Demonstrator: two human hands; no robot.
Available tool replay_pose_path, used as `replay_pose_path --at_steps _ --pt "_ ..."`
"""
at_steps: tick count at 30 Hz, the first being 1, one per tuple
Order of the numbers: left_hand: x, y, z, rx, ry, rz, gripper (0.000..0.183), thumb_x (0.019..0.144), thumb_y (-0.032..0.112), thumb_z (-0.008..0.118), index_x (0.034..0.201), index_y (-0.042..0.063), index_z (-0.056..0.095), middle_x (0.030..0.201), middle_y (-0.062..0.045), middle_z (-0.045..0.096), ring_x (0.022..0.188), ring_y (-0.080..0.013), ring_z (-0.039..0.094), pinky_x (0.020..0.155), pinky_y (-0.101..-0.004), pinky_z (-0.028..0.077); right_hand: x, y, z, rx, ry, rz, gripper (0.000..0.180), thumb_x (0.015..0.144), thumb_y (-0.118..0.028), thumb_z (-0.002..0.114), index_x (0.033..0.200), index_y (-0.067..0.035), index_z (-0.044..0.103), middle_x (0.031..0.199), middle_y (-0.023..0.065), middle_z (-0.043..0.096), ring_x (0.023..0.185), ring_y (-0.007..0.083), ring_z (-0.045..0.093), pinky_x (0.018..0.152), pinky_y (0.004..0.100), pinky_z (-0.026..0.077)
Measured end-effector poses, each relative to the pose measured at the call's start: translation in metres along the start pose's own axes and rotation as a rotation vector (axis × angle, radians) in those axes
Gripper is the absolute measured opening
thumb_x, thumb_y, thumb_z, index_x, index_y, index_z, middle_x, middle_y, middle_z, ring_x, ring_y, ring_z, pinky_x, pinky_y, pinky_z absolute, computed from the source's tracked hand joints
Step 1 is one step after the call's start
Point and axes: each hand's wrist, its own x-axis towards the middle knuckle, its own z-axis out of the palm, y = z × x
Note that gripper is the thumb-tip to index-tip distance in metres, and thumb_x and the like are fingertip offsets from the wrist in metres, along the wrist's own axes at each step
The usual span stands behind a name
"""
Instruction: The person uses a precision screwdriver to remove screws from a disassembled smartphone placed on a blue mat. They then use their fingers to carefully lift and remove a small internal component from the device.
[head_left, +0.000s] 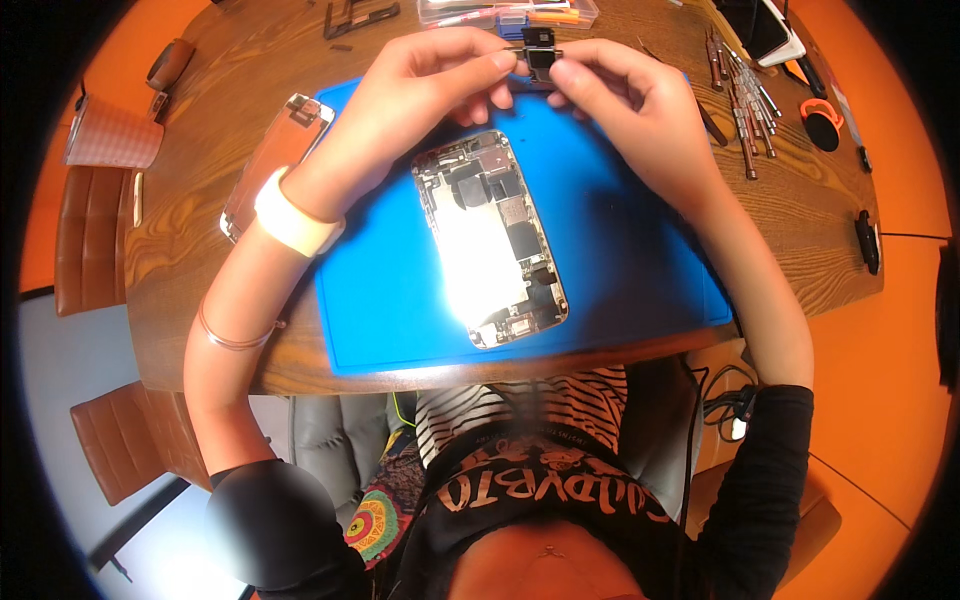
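My left hand (435, 79) and my right hand (630, 97) meet above the far edge of a blue work mat (622, 277). Between their fingertips they grip a small black part (538, 58) with a squarish upper piece and thin metal ends at its sides; its exact kind cannot be told. Nearer to me on the mat lies an opened smartphone (517, 232), its circuit board and internal parts exposed and strong glare over its middle. Left of the mat, partly behind my left forearm, rests a detached phone screen assembly (270, 161).
Several precision screwdrivers (754, 112) lie on the wooden table (802, 225) at the right, beside an orange-rimmed suction cup (823, 124). A clear plastic box (577, 16) of tools stands at the far edge. A dark frame (360, 19) and a pink container (116, 135) are on the left.
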Motion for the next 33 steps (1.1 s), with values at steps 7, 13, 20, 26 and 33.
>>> replay_pose_path --at_steps 7,13,20,26,33 --pt "-0.047 0.026 0.010 0.263 0.065 0.171 0.023 0.097 0.011 0.066 0.117 0.001 0.069 0.099 -0.005 0.070 0.087 -0.0104 0.061 0.080 -0.0246 0.049 -0.050 -0.042 -0.012 -0.312 0.001 -0.364 0.019 0.091 0.003 0.066 0.109 0.001 0.071 0.100 0.0102 0.075 0.088 0.0142 0.072 0.077 0.0244 0.057" --pt "-0.089 0.029 0.011 0.649 0.006 0.245 0.018 0.085 0.001 0.070 0.103 -0.002 0.073 0.102 -0.012 0.071 0.098 -0.0243 0.065 0.088 -0.0354 0.051 -0.110 -0.052 -0.002 -0.740 -0.189 -0.646 0.044 0.072 0.004 0.074 0.116 -0.003 0.073 0.090 0.0047 0.063 0.065 0.0165 0.060 0.058 0.0261 0.049" --pt "-0.100 0.022 0.028 0.733 -0.065 0.411 0.022 0.078 0.001 0.075 0.100 -0.001 0.074 0.104 -0.013 0.070 0.092 -0.0268 0.067 0.080 -0.0352 0.053 -0.130 -0.038 0.018 -0.861 -0.091 -0.613 0.046 0.072 0.002 0.076 0.117 -0.001 0.073 0.092 0.0025 0.056 0.060 0.0130 0.050 0.051 0.0261 0.041" --pt "-0.106 0.018 0.043 0.778 -0.122 0.482 0.035 0.067 0.015 0.083 0.097 -0.001 0.074 0.094 -0.010 0.068 0.081 -0.0247 0.065 0.068 -0.0345 0.051 -0.132 -0.039 0.021 -0.865 -0.138 -0.495 0.044 0.073 -0.001 0.080 0.117 -0.002 0.073 0.090 0.0025 0.057 0.061 0.0133 0.050 0.051 0.0264 0.041" --pt "-0.110 0.004 0.048 0.842 -0.086 0.524 0.030 0.067 0.007 0.081 0.095 0.000 0.074 0.096 -0.009 0.069 0.081 -0.0229 0.064 0.071 -0.0340 0.050 -0.132 -0.036 0.027 -0.569 -0.098 -0.268 0.049 0.069 -0.011 0.087 0.116 -0.007 0.074 0.090 0.0052 0.059 0.066 0.0174 0.057 0.056 0.0282 0.047"
